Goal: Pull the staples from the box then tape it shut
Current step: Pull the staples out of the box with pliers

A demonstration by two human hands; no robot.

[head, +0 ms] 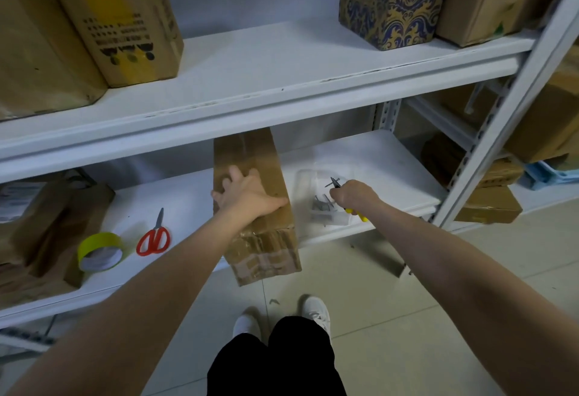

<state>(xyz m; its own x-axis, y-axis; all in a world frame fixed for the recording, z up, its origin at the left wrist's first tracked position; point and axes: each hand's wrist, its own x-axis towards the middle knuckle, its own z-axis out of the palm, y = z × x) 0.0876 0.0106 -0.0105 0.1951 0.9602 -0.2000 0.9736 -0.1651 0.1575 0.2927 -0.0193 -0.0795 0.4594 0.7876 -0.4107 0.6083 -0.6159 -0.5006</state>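
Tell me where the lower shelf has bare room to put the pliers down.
Bare shelf lies between the scissors and the box, and behind the clear tray toward the right post. The left end is crowded: tape roll and brown bags. The right hand holds the pliers over the tray.

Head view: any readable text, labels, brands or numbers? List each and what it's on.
None can be read.
Cardboard box on the upper shelf: rows of dark print and pictograms, too blurred to read.
Paper label at far left, lower shelf: print too small.
Long box under the left hand: no print visible.
Tape roll, scissors: no markings visible.
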